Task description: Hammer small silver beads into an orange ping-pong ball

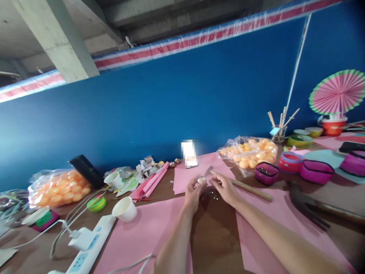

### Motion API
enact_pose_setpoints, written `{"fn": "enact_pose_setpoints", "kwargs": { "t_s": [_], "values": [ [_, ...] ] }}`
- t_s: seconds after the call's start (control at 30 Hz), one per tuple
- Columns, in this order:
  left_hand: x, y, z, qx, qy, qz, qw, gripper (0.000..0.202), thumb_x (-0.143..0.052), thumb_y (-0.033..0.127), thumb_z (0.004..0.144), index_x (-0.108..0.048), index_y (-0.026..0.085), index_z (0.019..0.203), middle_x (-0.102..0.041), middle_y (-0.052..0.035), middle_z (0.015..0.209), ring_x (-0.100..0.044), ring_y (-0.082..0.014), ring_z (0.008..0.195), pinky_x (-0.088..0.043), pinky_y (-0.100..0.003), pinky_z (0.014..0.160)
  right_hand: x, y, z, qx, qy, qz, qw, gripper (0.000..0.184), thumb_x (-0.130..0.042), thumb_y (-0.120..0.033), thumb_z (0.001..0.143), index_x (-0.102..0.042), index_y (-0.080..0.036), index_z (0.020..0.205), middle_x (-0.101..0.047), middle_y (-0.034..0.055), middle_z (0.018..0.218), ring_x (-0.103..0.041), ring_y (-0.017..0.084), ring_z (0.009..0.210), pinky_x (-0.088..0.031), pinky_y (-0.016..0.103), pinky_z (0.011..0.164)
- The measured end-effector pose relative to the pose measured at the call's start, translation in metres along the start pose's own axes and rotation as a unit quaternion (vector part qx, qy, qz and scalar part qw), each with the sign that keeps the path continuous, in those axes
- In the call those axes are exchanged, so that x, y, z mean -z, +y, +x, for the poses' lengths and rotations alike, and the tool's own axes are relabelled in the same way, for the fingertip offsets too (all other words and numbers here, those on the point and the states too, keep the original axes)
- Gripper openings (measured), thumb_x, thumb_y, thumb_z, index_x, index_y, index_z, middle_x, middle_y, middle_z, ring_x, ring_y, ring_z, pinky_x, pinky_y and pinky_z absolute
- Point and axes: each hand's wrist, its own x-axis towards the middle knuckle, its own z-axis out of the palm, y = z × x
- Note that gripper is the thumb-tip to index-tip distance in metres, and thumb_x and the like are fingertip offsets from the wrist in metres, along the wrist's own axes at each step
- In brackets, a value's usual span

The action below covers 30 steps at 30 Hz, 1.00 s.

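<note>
I have the left hand (194,192) turned inward above the bench (215,236), its thumb and fingertips closed in a pinch on a small shiny metal piece (201,180). That piece sits up at the fingertips, in front of the near edge of the far pink sheet (182,182).

My right hand (224,187) is just beside it, fingers partly curled, with a small gap to the left. A hammer (253,187) runs behind this hand, its head near the metal piece and its wooden handle slanting over the far edge of the right pink sheet (265,224); I can't tell whether the fingers grip it. Between the two hands, a few more metal bits (212,195) lie on the bare bench.

Toward the bench's far edge, by the blue wall (199,99), I see a bright blurred screen standing on the far sheet, and right of it a clear bag of orange balls (251,150). A purple container (266,173) stands just in front of that bag. A larger dark hammer (308,207) lies across the right sheet's outer side. On my left, a white paper cup (124,209) is at the far corner of the left pink sheet (154,228), near a power strip (94,243).
</note>
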Motion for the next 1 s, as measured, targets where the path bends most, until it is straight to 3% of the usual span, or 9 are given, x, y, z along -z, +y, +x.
{"fn": "enact_pose_setpoints", "kwargs": {
  "t_s": [0.3,1.0],
  "values": [
    [-0.002,0.0,-0.001,-0.037,-0.022,0.052,0.998,0.05,-0.067,0.031,0.063,-0.056,0.017,0.11,-0.065,-0.0084,0.097,-0.06,-0.0181,0.086,-0.044,-0.032,0.081,-0.003,-0.001,0.0,-0.079,-0.021,0.195,0.977,0.024,-0.051,-0.04,0.075,-0.054,-0.016,0.077,-0.06,0.0014,0.081,-0.054,0.016,0.078,-0.042,0.028,0.074],
    [0.003,-0.009,0.005,-0.044,-0.004,0.104,0.994,0.042,-0.063,0.037,0.066,-0.06,0.014,0.101,-0.067,-0.0086,0.089,-0.062,-0.0176,0.076,-0.049,-0.031,0.071,-0.003,-0.001,0.0,-0.059,-0.043,0.185,0.98,0.023,-0.051,-0.04,0.076,-0.058,-0.018,0.08,-0.059,0.0007,0.078,-0.053,0.016,0.074,-0.041,0.028,0.071]
  ]
}}
